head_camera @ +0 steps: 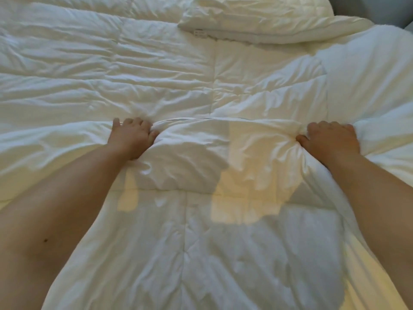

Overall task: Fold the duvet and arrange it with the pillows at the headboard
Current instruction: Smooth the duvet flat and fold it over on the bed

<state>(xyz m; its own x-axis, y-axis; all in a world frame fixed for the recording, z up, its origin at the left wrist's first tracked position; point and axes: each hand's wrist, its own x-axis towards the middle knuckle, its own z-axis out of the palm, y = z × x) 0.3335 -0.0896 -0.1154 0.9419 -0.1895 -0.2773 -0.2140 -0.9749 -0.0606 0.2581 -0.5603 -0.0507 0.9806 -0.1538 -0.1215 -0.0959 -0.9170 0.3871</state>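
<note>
The white quilted duvet [169, 90] lies spread across the bed, creased, its near portion doubled over into a folded edge. The left hand [130, 137] and right hand [330, 139] each clutch a bunch of that edge, fingers closed. A white pillow [257, 21] lies at the far edge; its small label [199, 33] is unreadable.

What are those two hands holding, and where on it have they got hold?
Both the left hand and the right hand grip the white duvet, each bunching fabric along its folded-over edge.
</note>
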